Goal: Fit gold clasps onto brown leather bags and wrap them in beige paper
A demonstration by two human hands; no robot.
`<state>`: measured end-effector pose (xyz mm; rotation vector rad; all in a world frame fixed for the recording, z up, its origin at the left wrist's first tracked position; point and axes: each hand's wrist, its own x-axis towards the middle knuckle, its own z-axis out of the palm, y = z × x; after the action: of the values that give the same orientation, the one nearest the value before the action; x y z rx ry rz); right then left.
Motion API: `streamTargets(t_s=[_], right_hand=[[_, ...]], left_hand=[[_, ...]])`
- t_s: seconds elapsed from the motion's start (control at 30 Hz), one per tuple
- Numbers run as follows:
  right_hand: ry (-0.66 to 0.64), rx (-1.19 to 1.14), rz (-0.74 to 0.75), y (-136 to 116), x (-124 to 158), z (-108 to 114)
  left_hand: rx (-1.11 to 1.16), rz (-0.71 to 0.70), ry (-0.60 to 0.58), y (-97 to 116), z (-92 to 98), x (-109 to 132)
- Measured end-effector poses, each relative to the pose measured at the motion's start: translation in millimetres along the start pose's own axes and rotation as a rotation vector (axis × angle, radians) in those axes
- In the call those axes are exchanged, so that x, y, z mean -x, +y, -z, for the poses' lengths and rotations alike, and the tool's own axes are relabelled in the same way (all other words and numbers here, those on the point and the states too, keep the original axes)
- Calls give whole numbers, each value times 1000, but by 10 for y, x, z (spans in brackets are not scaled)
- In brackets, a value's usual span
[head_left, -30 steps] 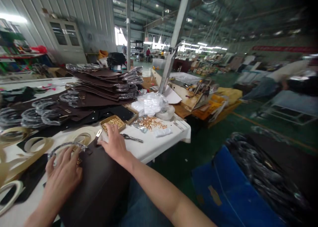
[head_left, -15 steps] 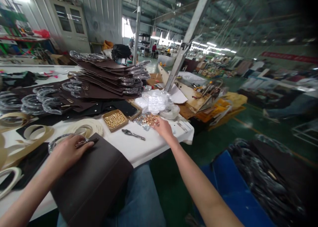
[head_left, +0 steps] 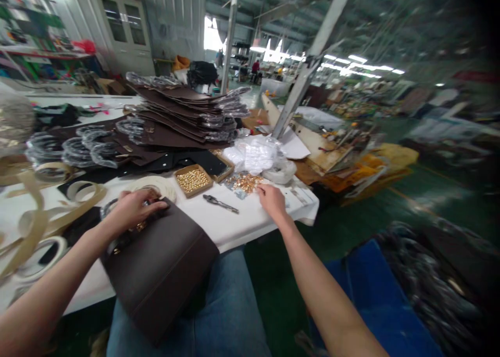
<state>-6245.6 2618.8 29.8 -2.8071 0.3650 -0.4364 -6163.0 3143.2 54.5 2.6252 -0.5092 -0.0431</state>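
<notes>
- Head view: the left hand [head_left: 135, 211] has its fingers curled over the top of a dark brown bag [head_left: 167, 263], gripping it
- That bag sits at the edge of the table [head_left: 250, 224], over the person's jeans [head_left: 234, 300]
- The right hand [head_left: 272, 202] has fingers pinched together beside loose gold fittings [head_left: 247, 182]; whether they hold one, I can't tell
- Between the hands lies a dark tool [head_left: 221, 204]

On the table [head_left: 213, 229], the tool [head_left: 221, 203] lies before the tray [head_left: 200, 190] and what seem loose fittings [head_left: 249, 182].
</notes>
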Motion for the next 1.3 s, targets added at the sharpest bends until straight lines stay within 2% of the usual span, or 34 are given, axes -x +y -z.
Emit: streamTargets(t_s=[0.03,0.1,0.13,0.17,0.2,0.27,0.33,0.4,0.47,0.53,0.63,0.73,0.83,0.93,1.03,1.07,1.1,1.2,1.23,1.3], right_hand=[[63,-33,12,-22,40,23],[310,-167,34,-191,178,61],[413,-271,44,-354,288,76],[443,-393,61,-571,429,85],[369,-520,111,-834,597,85],[5,-737,366,-1440,964,26],[-240,-827,595,-2030,1245,-143],[-360,-825,696,-2474,1335,-392],[-362,-807,670,-2724,1250,-626],[-319,-832,565,-2825,1096,-768],[-309,-914,452,-2867,945,-811],[-307,-1006,388,-2894,937,-810],[-300,-1106,286,-2893,949,-854],[-368,-1089,228,-2864,914,-885],[-383,-981,278,-2838,876,-871],[-371,-954,310,-2832,872,-865],[-354,-936,342,-2827,873,-864],[-274,-873,477,-2819,899,-893],[-248,-842,533,-2820,908,-909],[-216,-784,622,-2827,919,-938]], left_hand=[[-53,-57,-6,28,6,-7],[-144,-114,-7,69,17,-54],[-178,-126,-3,79,25,-92],[-199,-128,-18,82,37,-135],[-204,-109,-36,81,53,-179],[-181,-83,-90,74,96,-248],[-131,-97,-147,63,147,-274],[-79,-171,-198,37,200,-251],[-58,-268,-244,-10,250,-195],[-66,-314,-259,-62,288,-130],[-85,-244,-225,-90,296,-59],[-117,-166,-202,-17,252,-47],[-113,-158,-211,100,212,-68],[-101,-161,-257,174,252,-78],[-197,-122,-324,192,370,-1],[-256,-92,-297,197,407,63],[-312,-51,-233,210,434,149],[-363,149,62,300,405,506],[-336,230,109,342,358,633],[-248,341,84,412,237,843]])
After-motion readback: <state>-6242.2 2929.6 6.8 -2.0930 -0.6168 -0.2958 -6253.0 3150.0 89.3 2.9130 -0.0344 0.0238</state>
